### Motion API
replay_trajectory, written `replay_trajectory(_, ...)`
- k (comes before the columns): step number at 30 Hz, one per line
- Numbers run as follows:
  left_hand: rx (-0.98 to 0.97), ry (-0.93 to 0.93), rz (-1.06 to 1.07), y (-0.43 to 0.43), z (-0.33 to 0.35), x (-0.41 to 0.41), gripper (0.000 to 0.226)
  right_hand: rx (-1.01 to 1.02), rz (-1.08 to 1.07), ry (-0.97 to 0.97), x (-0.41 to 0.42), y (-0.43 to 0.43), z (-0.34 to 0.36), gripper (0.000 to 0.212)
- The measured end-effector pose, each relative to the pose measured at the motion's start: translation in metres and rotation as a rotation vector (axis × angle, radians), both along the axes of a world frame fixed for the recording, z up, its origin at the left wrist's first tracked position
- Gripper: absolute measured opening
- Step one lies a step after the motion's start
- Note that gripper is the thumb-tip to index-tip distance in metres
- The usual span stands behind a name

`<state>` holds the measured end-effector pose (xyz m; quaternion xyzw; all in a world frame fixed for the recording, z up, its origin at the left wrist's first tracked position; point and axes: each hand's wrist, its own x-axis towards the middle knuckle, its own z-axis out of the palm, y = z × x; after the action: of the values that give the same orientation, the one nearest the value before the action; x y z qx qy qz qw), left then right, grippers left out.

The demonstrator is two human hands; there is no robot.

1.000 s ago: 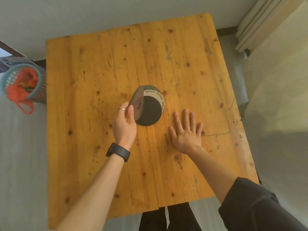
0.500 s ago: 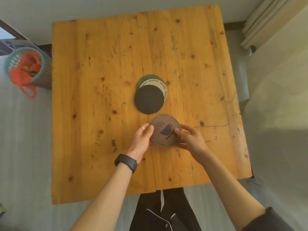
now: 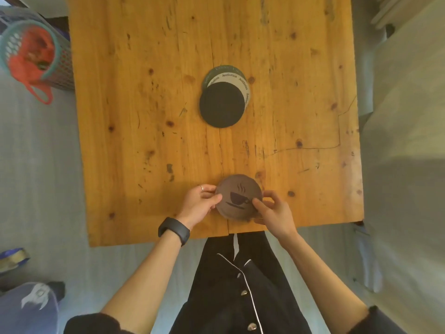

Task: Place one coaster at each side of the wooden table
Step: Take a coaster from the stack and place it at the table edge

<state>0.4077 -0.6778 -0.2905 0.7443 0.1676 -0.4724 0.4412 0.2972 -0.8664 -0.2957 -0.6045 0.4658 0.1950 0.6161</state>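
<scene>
A brown round coaster point(image 3: 237, 195) with a steaming-cup print sits near the wooden table's point(image 3: 144, 116) near edge. My left hand point(image 3: 201, 203) pinches its left rim and my right hand point(image 3: 272, 209) pinches its right rim. Whether it rests flat on the wood or hovers just above I cannot tell. In the table's middle lies a fanned stack of coasters point(image 3: 222, 104): a plain black one on top, a white one with lettering under it, a dark green one at the bottom.
A teal mesh basket point(image 3: 33, 51) with a red bag inside stands on the floor off the table's far left corner. A grey-blue bag point(image 3: 26, 307) lies on the floor at lower left. A pale surface point(image 3: 404, 116) borders the table's right side.
My left hand lifted the brown coaster off the stack; my right hand left the table and joined it. Both hands brought the coaster toward the near edge.
</scene>
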Motion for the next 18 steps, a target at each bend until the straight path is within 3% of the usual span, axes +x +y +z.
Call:
replay_trajectory(3, 0.12, -0.108, 0.017, 0.012, 0.0, -0.012, 0.024, -0.21, 0.239, -0.01, -0.009, 0.003, -0.005, 0.019)
replay_trajectory(8, 0.301, -0.204, -0.08, 0.023, -0.003, -0.033, 0.009, -0.398, 0.301, -0.034, -0.002, 0.016, -0.012, 0.024)
replay_trajectory(18, 0.456, -0.412, -0.129, 0.023, -0.014, -0.038, 0.019, -0.45, 0.307, -0.046, 0.008, 0.022, -0.022, 0.015)
